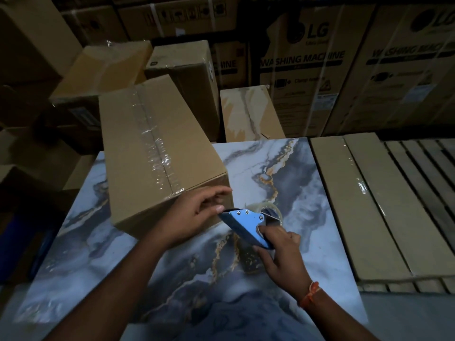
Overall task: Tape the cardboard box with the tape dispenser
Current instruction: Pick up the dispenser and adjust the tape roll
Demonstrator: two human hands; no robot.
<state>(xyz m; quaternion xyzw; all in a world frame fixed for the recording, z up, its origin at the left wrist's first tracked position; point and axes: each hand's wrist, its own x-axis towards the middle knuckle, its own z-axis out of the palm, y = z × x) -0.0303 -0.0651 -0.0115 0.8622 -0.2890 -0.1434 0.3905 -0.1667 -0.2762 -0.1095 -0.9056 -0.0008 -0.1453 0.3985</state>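
Observation:
A tall brown cardboard box (138,148) stands on the marble-patterned table (307,193), with wrinkled clear tape running down its top seam and over the near edge. My left hand (194,212) rests flat against the box's near face, fingers spread, its thumb touching the nose of the tape dispenser. The blue tape dispenser (248,225) with its clear tape roll sits just right of the box's near corner. My right hand (280,252) grips the dispenser from below and behind.
Flat cardboard packs (369,205) lie along the table's right side. Smaller boxes (182,70) and a marble-print slab (248,114) stand behind the table. Large washing machine cartons (307,65) fill the back wall. More boxes crowd the left.

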